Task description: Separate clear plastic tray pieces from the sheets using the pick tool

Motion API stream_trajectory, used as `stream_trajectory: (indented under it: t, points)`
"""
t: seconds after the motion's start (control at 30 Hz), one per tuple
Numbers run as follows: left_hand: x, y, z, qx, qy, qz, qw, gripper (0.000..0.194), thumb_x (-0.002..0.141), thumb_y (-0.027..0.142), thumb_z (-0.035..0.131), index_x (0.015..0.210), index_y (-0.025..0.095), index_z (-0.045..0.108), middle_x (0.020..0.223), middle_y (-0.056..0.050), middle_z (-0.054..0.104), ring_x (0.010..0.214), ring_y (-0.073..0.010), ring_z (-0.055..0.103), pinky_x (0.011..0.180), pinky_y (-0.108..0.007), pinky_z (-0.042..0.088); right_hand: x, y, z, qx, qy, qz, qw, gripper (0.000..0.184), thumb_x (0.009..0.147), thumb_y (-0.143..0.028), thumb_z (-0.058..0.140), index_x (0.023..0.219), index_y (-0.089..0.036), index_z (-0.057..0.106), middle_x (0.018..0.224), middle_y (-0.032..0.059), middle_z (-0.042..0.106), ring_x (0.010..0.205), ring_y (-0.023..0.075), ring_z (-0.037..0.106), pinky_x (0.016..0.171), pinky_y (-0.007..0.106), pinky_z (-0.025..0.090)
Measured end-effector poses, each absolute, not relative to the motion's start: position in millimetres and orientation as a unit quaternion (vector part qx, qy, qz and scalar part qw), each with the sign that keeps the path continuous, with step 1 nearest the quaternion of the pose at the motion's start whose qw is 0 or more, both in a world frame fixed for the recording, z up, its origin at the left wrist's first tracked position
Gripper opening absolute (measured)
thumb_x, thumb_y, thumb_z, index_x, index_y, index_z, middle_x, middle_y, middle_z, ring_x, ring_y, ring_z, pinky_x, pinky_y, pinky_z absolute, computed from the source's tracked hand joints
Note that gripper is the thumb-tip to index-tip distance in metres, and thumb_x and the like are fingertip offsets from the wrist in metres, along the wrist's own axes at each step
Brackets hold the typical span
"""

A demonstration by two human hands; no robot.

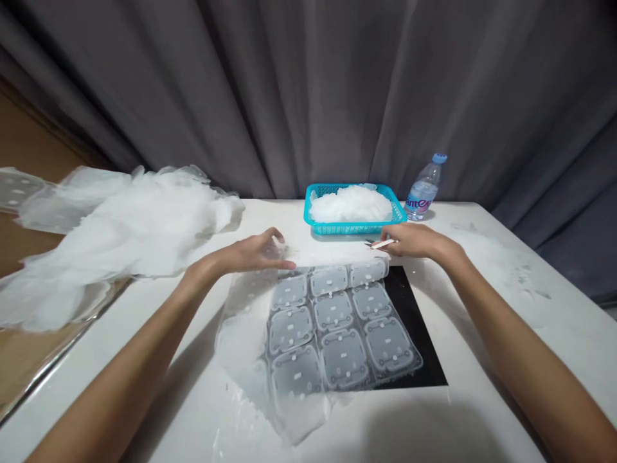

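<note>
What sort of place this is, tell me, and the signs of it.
Probably a handwork station, perhaps in a small workshop: a white table against a grey curtain, a patterned sheet partly over a black mat, and a large white pile at the left.

Your right hand (pixel 411 240) hides part of the white tool (pixel 384 244) it grips, whose tip is too small to make out. Left of that grip, you cannot tell whether your left hand (pixel 254 253) touches the translucent sheet (pixel 343 350). Nearer you, the sheet covers much of the black mat (pixel 424 350); far left, the view's edge cuts off the white pile (pixel 139 218).
</note>
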State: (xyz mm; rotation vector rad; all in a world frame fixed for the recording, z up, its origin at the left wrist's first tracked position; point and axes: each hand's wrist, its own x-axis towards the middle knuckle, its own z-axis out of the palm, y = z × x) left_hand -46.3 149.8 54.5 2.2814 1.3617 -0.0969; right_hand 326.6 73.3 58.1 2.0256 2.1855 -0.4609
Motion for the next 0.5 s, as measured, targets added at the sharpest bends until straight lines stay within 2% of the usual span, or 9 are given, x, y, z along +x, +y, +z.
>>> stream_trajectory:
  t: [0.07,0.17,0.3,0.4,0.5]
  points:
    - [-36.1,145.9,53.1,0.833,0.497,-0.051,0.238,0.093,0.071,0.086,0.070,0.133,0.018,0.059,0.126,-0.015,0.073,0.111,-0.0351,0.068,0.091,-0.038,0.051,333.7,71.7,60.2,0.696,0.695,-0.164,0.071,0.034,0.101,-0.050,0.058,0.106,-0.019,0.071,0.104,0.0112,0.077,0.095,0.0284,0.070,0.072,0.030,0.043]
    - [-24.8,141.4,49.3,0.837,0.495,-0.079,0.220,0.092,0.065,0.090,0.071,0.125,0.019,0.066,0.128,-0.016,0.072,0.116,-0.0388,0.067,0.094,-0.040,0.050,338.7,69.6,58.6,0.703,0.676,-0.205,0.086,0.027,0.100,-0.044,0.063,0.101,-0.018,0.069,0.097,0.0099,0.077,0.083,0.0235,0.071,0.068,0.029,0.045]
    - [-22.5,140.8,42.1,0.857,0.461,-0.090,0.213,0.084,0.067,0.089,0.069,0.112,0.019,0.070,0.127,-0.016,0.068,0.115,-0.0373,0.066,0.096,-0.039,0.051,343.3,68.6,54.7,0.689,0.670,-0.262,0.093,0.025,0.100,-0.042,0.065,0.097,-0.018,0.067,0.082,0.0069,0.075,0.066,0.0189,0.069,0.062,0.027,0.047]
    - [-25.2,142.4,37.9,0.860,0.443,-0.042,0.251,0.088,0.068,0.083,0.073,0.127,0.018,0.067,0.135,-0.014,0.064,0.120,-0.0351,0.065,0.101,-0.038,0.051,347.1,71.2,50.5,0.680,0.678,-0.272,0.066,0.032,0.104,-0.040,0.056,0.083,-0.018,0.068,0.076,0.0071,0.073,0.064,0.0183,0.068,0.063,0.027,0.047]
    - [-26.1,141.9,39.5,0.853,0.441,0.007,0.278,0.086,0.072,0.076,0.075,0.136,0.019,0.064,0.137,-0.013,0.067,0.124,-0.0352,0.064,0.104,-0.036,0.050,347.9,75.8,43.1,0.704,0.680,-0.204,0.035,0.021,0.099,-0.030,0.060,0.085,-0.018,0.070,0.087,0.0092,0.075,0.077,0.0215,0.069,0.068,0.029,0.045]
